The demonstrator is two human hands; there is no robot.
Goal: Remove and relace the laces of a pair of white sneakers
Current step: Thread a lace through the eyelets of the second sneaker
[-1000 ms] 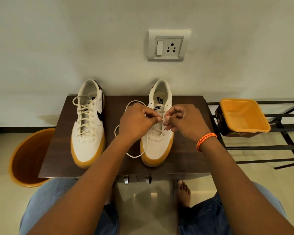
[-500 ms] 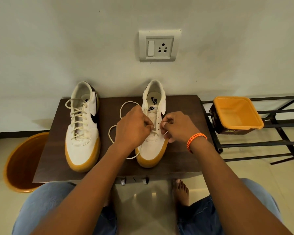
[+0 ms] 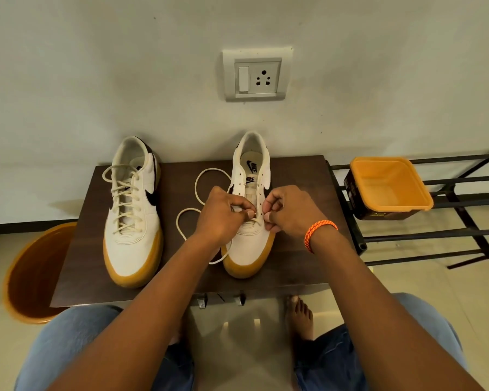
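So the setup is a small dark wooden surface (image 3: 294, 176) pushed against a plain wall with a switch-and-socket plate (image 3: 257, 74), an orange bin (image 3: 31, 275) sitting on the floor to one side and an orange tub (image 3: 390, 183) resting on a metal rack (image 3: 463, 198) on the other.

The left sneaker (image 3: 133, 218) is sitting fully laced. The right sneaker (image 3: 250, 230) is the one being worked on: its upper eyelets are showing bare, and the lace (image 3: 198, 193) is lying in loose loops on the surface just beside it.

Both hands are hovering low over the eyelet rows near the toe end. The left hand (image 3: 220, 218) is pinching a bit of lace between thumb and fingertips, and the right hand (image 3: 291, 210), the one with the orange wristband (image 3: 319, 231), is curled in and looks to be pinching the lace on its side too, though the tip itself is too small to make out.

My take on doing this step well:
- I'd be evening up both ends now, since it's a pain to fix higher up.
- Keep the lace flat, not twisted, as it's going through.
- Watch that loose slack by the left wrist so it isn't knotting.
- Pull snug, not tight, so the tongue isn't bunching.
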